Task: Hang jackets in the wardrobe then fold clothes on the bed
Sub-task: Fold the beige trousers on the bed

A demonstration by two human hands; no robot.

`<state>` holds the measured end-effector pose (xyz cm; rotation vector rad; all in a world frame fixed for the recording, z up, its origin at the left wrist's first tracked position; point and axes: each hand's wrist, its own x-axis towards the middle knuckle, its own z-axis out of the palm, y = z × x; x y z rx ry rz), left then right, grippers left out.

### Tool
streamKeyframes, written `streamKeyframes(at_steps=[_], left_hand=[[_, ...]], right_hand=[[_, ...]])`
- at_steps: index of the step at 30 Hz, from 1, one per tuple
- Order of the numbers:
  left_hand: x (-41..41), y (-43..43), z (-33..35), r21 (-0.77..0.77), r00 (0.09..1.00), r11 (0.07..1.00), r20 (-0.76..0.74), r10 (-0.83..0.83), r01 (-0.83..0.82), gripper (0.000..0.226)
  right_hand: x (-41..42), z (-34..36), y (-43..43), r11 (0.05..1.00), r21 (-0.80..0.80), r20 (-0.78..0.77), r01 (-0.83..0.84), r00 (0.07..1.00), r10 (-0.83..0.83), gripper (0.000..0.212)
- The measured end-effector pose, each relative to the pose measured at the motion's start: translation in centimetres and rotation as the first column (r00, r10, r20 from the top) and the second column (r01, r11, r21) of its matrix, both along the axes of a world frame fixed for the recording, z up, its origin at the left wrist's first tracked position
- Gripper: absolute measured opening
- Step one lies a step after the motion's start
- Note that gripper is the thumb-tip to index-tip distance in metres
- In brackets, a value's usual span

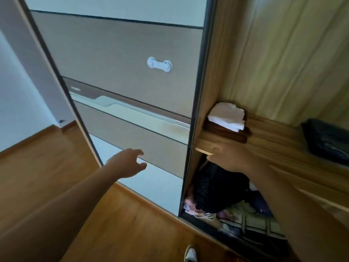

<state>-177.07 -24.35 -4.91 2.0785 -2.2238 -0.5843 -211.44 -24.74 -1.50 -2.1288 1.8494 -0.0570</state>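
Well, the left hand point(128, 163) reaches toward the sliding door point(132, 72) of the wardrobe point(283, 53), fingers loose and spread, holding nothing (whether it touches the panel I cannot tell). The right hand point(230, 157) grips the front edge of the shelf point(264, 137), thumb on top. Below that shelf a black garment point(217, 186) lies heaped; a folded white cloth point(226, 116) sits on the shelf.

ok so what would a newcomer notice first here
The sliding wardrobe door fills the left and middle, the left hand stretched open-fingered toward its lower panel. Right of it the wardrobe is open: the right hand is at the front edge of a wooden shelf, near a white folded cloth, with a black garment bundled underneath.
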Motion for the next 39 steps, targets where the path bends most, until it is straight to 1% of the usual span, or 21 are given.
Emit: streamKeyframes(at_steps=[5,8,10,14,17,20,24,26,28,32,35,39], left_hand=[[11.7,4.2,1.3,-0.014,0.969,0.969,-0.005,0.248,-0.248,0.055],[17.1,6.6,1.5,-0.025,0.938,0.938,-0.017,0.346,-0.347,0.059],[20.9,8.4,1.5,-0.016,0.906,0.906,-0.023,0.423,-0.423,0.062],[28.2,10.9,1.1,0.035,0.819,0.819,-0.014,0.573,-0.573,0.059],[33.2,11.4,-0.1,0.027,0.735,0.735,0.007,0.678,-0.677,0.06],[37.4,10.9,-0.8,0.052,0.648,0.646,0.033,0.761,-0.762,0.061],[42.5,9.4,-1.7,0.059,0.523,0.52,0.065,0.85,-0.852,0.064],[44.7,8.9,-2.0,0.061,0.467,0.463,0.079,0.881,-0.884,0.066],[46.2,8.3,-2.0,0.059,0.41,0.406,0.062,0.91,-0.912,0.063],[50.0,7.2,-1.5,0.07,0.337,0.334,0.049,0.94,-0.94,0.054],[54.4,6.9,-2.0,0.076,0.274,0.269,0.051,0.96,-0.96,0.052],[61.3,6.8,-3.0,0.032,0.191,0.191,0.027,0.981,-0.981,0.052]], right_hand=[[12.3,0.9,-1.7,0.988,0.057,-0.006,-0.145,0.989,0.145,0.054],[19.4,1.1,-3.0,0.964,0.082,-0.019,-0.254,0.967,0.256,0.053],[24.3,1.1,-4.2,0.942,0.082,-0.023,-0.326,0.944,0.329,0.052],[33.9,0.5,-6.9,0.882,0.082,-0.023,-0.465,0.884,0.468,0.051],[40.9,-0.1,-9.2,0.813,0.081,-0.03,-0.577,0.814,0.581,0.051],[47.8,-0.8,-12.2,0.728,0.077,-0.032,-0.681,0.729,0.684,0.052],[56.2,-1.3,-16.7,0.616,0.097,-0.02,-0.781,0.618,0.786,0.054],[60.0,-1.3,-18.6,0.565,0.113,-0.02,-0.817,0.567,0.824,0.054],[63.9,-1.3,-20.4,0.519,0.114,-0.023,-0.847,0.52,0.854,0.053],[71.9,-1.4,-22.4,0.415,0.125,-0.041,-0.901,0.413,0.91,0.052],[78.5,-1.7,-23.0,0.347,0.129,-0.073,-0.929,0.34,0.938,0.052],[87.8,-2.9,-23.4,0.272,0.105,-0.114,-0.957,0.26,0.959,0.052]])
